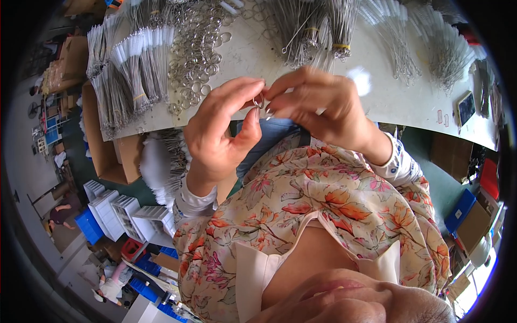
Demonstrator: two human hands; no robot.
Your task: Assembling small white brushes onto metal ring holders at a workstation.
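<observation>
Two bare hands are raised together above the near edge of the pale, scuffed worktop, and a small round metal split ring is pinched between them. The ring is grasped by the left hand, its thumb pressed up from below and its forefinger curled over the top. The grip of the right hand is clenched on the same ring from the other side, fingertips meeting those of the left; whether a thin wire is also held there cannot be told, as that part is blurred. A loose heap of silver metal rings is spread on the worktop just beyond the left hand. Bundles of thin wire brushes with white bristle tips are laid to its left, and more banded bundles of wire brushes are seen behind the right hand.
</observation>
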